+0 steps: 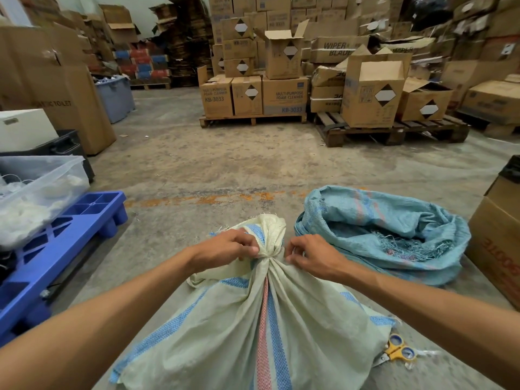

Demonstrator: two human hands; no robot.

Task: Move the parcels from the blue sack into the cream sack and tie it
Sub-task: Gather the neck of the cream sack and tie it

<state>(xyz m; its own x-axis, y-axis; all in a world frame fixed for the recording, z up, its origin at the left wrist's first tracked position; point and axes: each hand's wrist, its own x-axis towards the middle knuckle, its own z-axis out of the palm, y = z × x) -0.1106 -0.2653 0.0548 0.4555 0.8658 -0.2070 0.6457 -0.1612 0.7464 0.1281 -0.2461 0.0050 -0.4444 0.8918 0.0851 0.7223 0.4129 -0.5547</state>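
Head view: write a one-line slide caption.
Both hands, left hand and right hand, pinch the gathered neck of the full cream sack; the slumped blue sack lies beside it.

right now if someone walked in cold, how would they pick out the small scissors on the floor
Start at the big cream woven sack with red and blue stripes, whose gathered neck the left hand and right hand grip. The yellow-handled scissors lie on the concrete at its right edge, the only small bright yellow item nearby.
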